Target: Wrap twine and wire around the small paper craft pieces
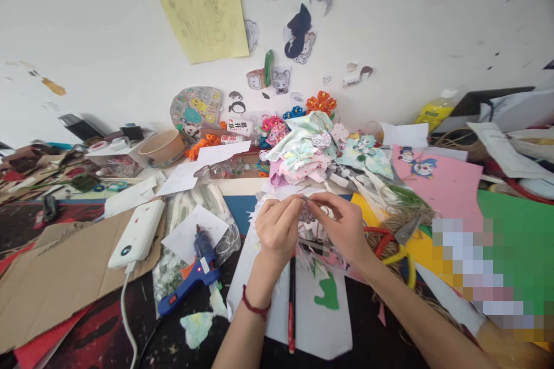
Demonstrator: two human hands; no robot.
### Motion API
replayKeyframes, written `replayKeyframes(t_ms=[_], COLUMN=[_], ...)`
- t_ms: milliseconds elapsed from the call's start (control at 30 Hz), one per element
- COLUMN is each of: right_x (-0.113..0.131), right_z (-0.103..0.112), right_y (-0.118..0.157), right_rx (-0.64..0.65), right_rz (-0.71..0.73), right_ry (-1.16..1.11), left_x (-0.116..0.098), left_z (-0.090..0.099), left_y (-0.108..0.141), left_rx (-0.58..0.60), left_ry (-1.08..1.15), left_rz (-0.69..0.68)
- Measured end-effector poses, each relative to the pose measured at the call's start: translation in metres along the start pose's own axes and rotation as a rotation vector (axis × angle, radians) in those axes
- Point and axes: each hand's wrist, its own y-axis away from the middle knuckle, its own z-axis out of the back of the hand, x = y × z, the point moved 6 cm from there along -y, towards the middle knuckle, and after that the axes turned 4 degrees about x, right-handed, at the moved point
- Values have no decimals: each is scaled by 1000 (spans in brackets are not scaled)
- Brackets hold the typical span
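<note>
Both hands meet above a white paper sheet (320, 328) in the middle of the table. The fingers of my left hand (279, 225) are closed, and those of my right hand (340, 222) pinch close beside them. Between the fingertips is a tiny greyish piece (304, 198), too small to name. Small drawn paper pieces lie just under my right hand. Below the hands, a red and black pen (292, 305) and a green paper scrap (328, 293) rest on the sheet.
Left of the hands are a blue glue gun (190, 288) and a white power bank (137, 233) on cardboard (73, 271). Scissors (404, 242) with red and yellow handles lie on the right, near pink paper (450, 184). A fabric pile (303, 150) stands behind.
</note>
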Motion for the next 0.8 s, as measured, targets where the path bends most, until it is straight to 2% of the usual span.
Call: replayKeyframes(t_ms=[167,433,800], right_x=[-3,9,18], right_z=[1,5,4], right_y=[-1,0,0], right_rx=[16,14,20], right_rz=[-35,75,129], right_ry=[-14,86,124], left_x=[0,-2,-3], left_z=[-1,-2,-2], left_y=[-1,-1,0], left_rx=[32,28,28], left_ry=[20,13,0], left_rz=[4,-9,-12])
